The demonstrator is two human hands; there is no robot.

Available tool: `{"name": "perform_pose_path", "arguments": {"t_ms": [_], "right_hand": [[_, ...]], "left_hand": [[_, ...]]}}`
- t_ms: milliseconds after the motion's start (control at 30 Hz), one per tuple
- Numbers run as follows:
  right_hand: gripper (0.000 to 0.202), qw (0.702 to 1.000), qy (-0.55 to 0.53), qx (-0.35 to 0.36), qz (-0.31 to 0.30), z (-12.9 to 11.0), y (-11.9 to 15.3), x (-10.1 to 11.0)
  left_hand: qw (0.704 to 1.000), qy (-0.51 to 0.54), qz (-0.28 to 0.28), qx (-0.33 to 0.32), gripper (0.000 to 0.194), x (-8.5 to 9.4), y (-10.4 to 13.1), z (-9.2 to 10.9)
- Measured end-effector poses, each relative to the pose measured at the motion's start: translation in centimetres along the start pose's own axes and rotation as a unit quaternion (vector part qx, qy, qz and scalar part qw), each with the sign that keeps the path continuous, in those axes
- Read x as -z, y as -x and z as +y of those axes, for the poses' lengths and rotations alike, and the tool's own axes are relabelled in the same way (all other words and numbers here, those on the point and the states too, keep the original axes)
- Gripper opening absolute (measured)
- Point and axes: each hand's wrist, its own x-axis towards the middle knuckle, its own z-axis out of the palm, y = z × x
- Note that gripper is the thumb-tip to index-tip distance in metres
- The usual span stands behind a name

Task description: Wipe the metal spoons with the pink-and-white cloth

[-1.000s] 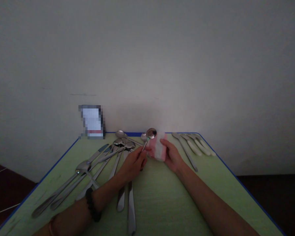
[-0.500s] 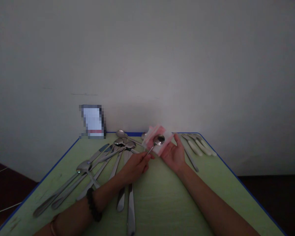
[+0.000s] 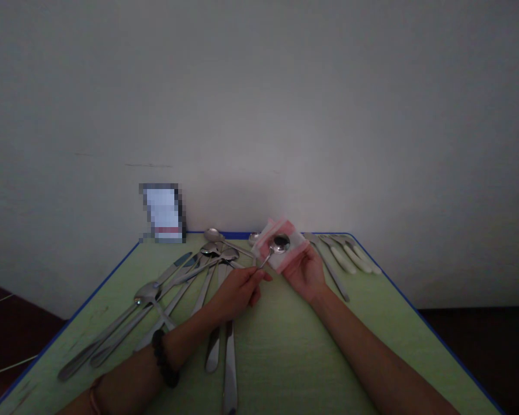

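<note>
A shiny metal spoon (image 3: pixel 281 242) is held up above the table, its handle gripped in my left hand (image 3: pixel 239 293). Behind the bowl of that spoon lies a pink and white cloth (image 3: pixel 289 255), which my right hand (image 3: pixel 306 271) supports from below and the right. Fingers of the right hand are partly covered by the cloth. Left of my hands, several metal spoons and knives lie in an overlapping heap, among them a spoon (image 3: pixel 147 293) near the left side and a spoon (image 3: pixel 214 234) at the back.
On the right of the green table (image 3: pixel 285 357) lie several forks with pale handles (image 3: pixel 343 259) and a slim metal utensil (image 3: pixel 336 279). A blurred upright screen (image 3: pixel 164 213) stands at the back left, against the grey wall (image 3: pixel 328 115).
The cloth has turned and been spread flatter behind the spoon. My right hand's fingers have shifted lower behind it. The spoon's bowl has moved up slightly; the table items lie as before.
</note>
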Motion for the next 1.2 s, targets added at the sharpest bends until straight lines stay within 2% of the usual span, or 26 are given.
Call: {"name": "perform_pose_path", "arguments": {"t_ms": [200,367,533,633,733,1000,1200], "right_hand": [[0.027,0.999,0.034,-0.013,-0.002,-0.1,0.2,-0.4],[0.044,0.996,0.035,-0.039,-0.066,0.0,0.5,-1.3],[0.032,0.997,0.058,-0.035,-0.039,0.5,0.5,-1.0],[0.025,0.996,0.07,-0.053,-0.018,0.8,0.5,-0.6],[0.023,0.994,0.088,-0.064,-0.011,0.9,0.6,-0.3],[0.023,0.991,0.122,-0.063,0.003,0.9,0.7,-0.4],[0.033,0.995,0.098,-0.027,-0.014,0.6,0.7,-0.7]], "left_hand": [[1.0,0.0,0.016,0.004,0.045,0.1,-0.1,0.0],[0.999,0.014,0.029,-0.005,0.042,-0.1,-0.1,-0.1],[0.991,0.09,0.1,0.007,0.032,-0.3,-0.4,-0.5],[0.983,0.091,0.16,0.009,0.033,-0.1,-0.5,-0.4],[0.98,0.074,0.186,0.005,0.034,0.0,-0.5,-0.3],[0.983,0.018,0.18,-0.034,0.024,0.2,-0.4,-0.1],[0.981,0.067,0.181,0.006,0.024,0.1,-0.4,-0.1]]}}
